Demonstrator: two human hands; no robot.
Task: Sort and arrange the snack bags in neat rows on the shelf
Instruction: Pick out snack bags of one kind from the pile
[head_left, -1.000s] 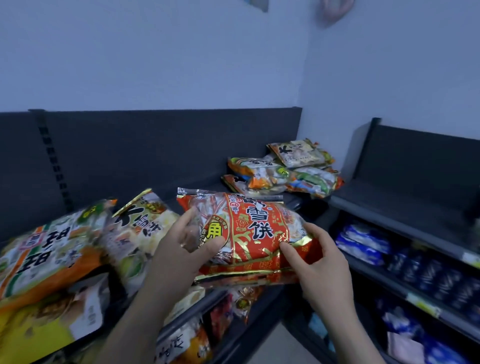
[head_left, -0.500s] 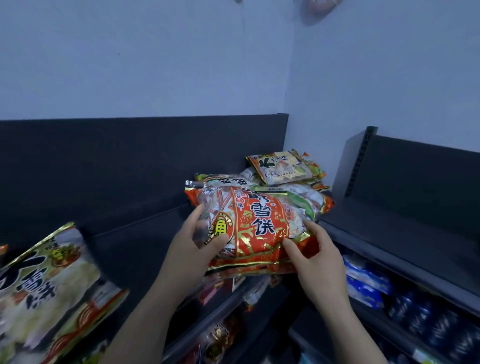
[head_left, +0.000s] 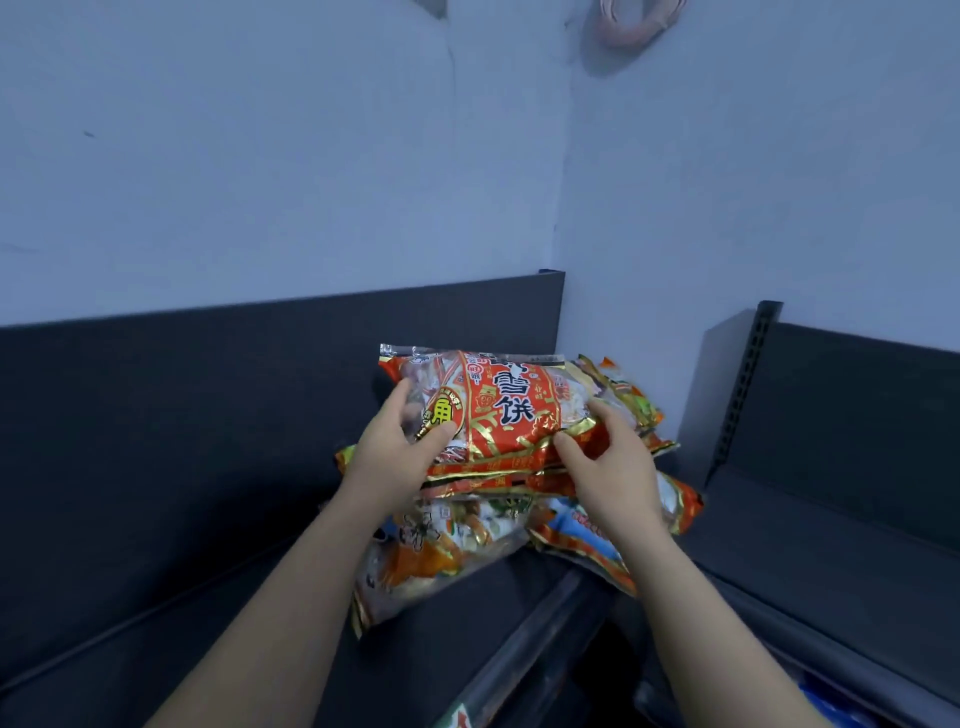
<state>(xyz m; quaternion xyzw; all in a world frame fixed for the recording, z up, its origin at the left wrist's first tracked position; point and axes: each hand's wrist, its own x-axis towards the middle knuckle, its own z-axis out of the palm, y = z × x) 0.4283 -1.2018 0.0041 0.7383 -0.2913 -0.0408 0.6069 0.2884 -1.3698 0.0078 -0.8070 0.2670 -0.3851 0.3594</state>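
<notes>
A red and gold snack bag (head_left: 498, 410) with large black characters is held over a pile of snack bags (head_left: 447, 545) at the right end of the dark shelf (head_left: 208, 597). My left hand (head_left: 400, 452) grips the bag's left side, thumb on its front. My right hand (head_left: 608, 457) pinches its lower right edge. The bag sits on or just above the top of the pile; contact is hidden by my hands. More bags (head_left: 634, 400) show behind it on the right.
The shelf's dark back panel (head_left: 260, 364) runs along a pale wall. A second dark shelf unit (head_left: 831, 467) stands at a right angle on the right, its top board bare. A lower shelf edge (head_left: 530, 649) shows beneath.
Both hands have carried the red bag rightward from the left group of bags to above the pile in the corner. The view has swung right, so the left bags are out of sight.
</notes>
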